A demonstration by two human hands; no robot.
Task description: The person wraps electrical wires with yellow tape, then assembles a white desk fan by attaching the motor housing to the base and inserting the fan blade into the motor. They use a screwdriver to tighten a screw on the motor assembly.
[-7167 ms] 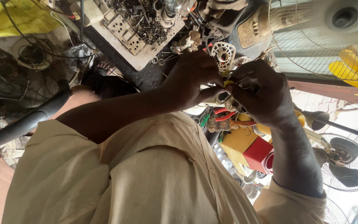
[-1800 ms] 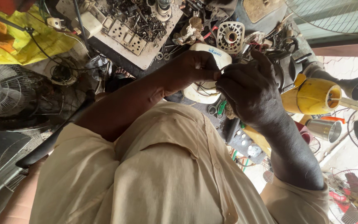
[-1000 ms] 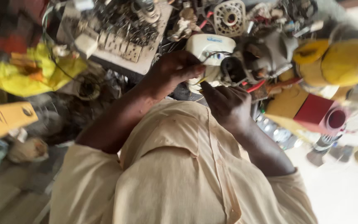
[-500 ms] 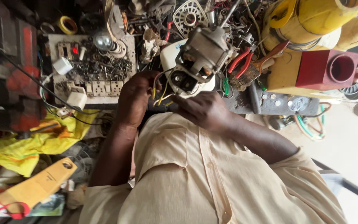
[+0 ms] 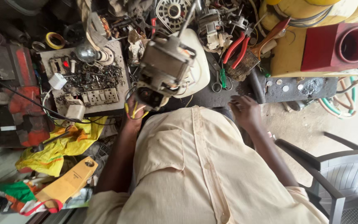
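Motor (image 5: pixel 162 70) now seemingly held one-handed, right hand (image 5: pixel 245 113) released.

The fan motor (image 5: pixel 162 72) hides most of the left hand (image 5: pixel 134 116); the small parts on the board (image 5: pixel 88 79) are too tiny to identify.

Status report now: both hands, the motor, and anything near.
Left hand grips fan motor from below. Right hand empty, at bench edge. Red pliers, scissors lie close.
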